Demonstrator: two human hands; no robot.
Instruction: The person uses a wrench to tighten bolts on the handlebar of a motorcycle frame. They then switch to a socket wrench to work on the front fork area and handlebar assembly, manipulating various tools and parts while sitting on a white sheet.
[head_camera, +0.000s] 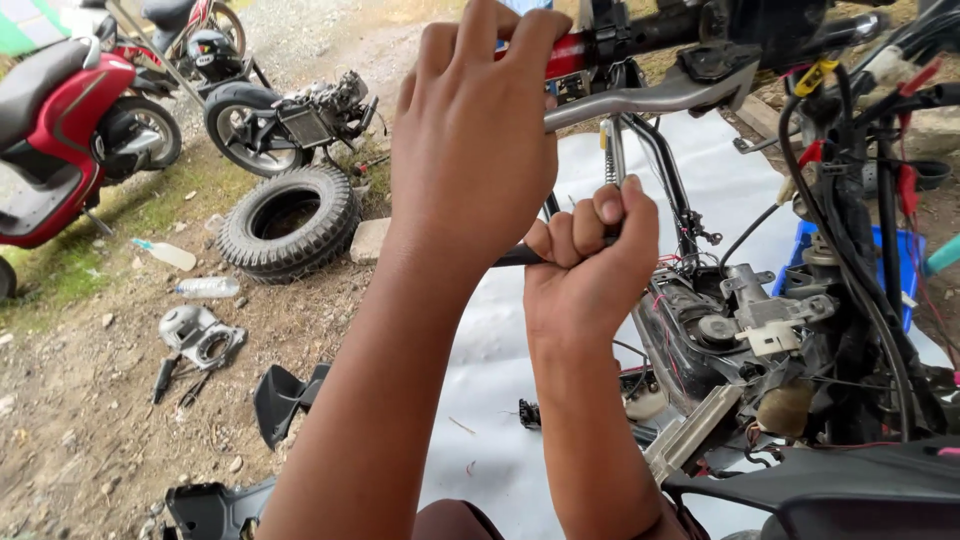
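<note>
Head view: we see both hands up at a stripped scooter's handlebar area. Left hand (470, 130) reaches high, fingers curled over the red-and-black handlebar (600, 45) just above the brake lever (650, 98); its grip looks closed on the bar, though the fingertips are hidden. Right hand (590, 265) is clenched in a fist around a thin dark tool handle (520, 256), shaft running up toward the steering column (655, 160). Our guess at the step: loosening or tightening a fastener near the column, left hand steadying; the next move would call for a firm turn with the bar braced. Lever is smooth grey metal, curved; column is black tube. Exposed frame (770, 330) shows tangled wires and grey plastic connectors. White sheet (500, 400) lies underneath, on gravelly dirt. Knobby rubber tyre (290, 220), red scooter (60, 130), clear plastic bottle (208, 288) and black panels (285, 400) lie well apart on the left.
</note>
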